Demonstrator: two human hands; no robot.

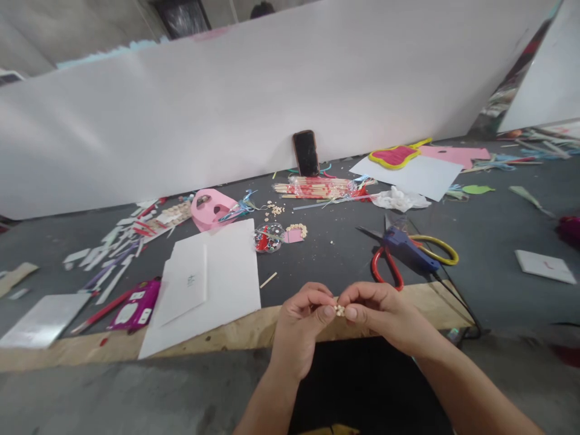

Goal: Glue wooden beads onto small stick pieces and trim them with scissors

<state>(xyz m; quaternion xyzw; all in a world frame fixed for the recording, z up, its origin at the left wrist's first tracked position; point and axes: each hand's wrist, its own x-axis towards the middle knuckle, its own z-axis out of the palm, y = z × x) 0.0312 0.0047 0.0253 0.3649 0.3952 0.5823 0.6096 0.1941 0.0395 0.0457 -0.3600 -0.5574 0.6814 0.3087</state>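
Both hands meet over the near wooden edge of the table. My left hand [302,317] and my right hand [378,311] are each closed in a pinch on a tiny cluster of pale beads [339,310] held between the fingertips. A blue glue gun [410,246] lies just beyond my right hand, across red and yellow handled scissors [388,266]. A small clear dish of coloured beads [268,237] and a pink square with beads [294,234] sit further out, ahead of my left hand.
White sheets [217,284] lie left of my hands, with a magenta packet [136,305] and a red pencil [102,312] beside them. A phone [306,152] leans on the white back wall. A bundle of wooden sticks [317,188], a pink cut-out [211,208] and paper scraps are scattered about.
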